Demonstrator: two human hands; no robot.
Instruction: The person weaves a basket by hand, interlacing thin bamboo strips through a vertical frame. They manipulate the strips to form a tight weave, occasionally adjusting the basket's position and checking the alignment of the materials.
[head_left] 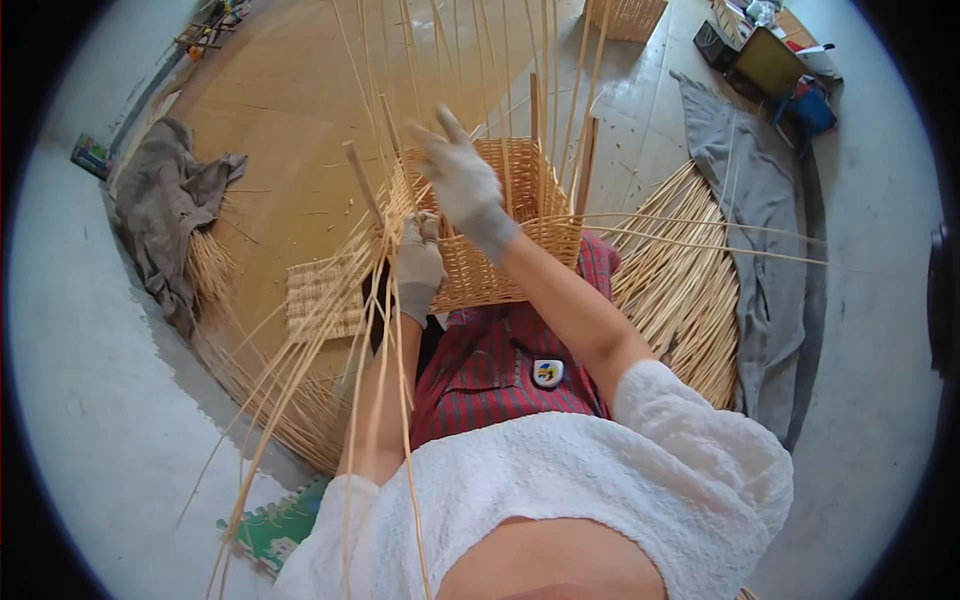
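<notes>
A square wicker basket (478, 272) in the making sits before me against my lap, with tall pale stakes (550, 70) standing up from its walls and thicker wooden posts (365, 185) at its corners. My left hand (418, 262), in a whitish work glove, is closed at the basket's near left corner around willow rods (380, 285) that trail down past my left arm. Over the basket's left side, my gloved right hand (462, 185) is raised with fingers apart and nothing in it; its fingertips are blurred. Two long rods (700, 243) stick out rightward from the near right corner.
Bundled rods (680, 300) lie at the right beside a grey cloth (755, 200). On the left are another grey cloth (165, 200), a woven panel (325, 298) and more loose rods (300, 415). Another basket (628, 18) and a dark bin (765, 65) stand farther off.
</notes>
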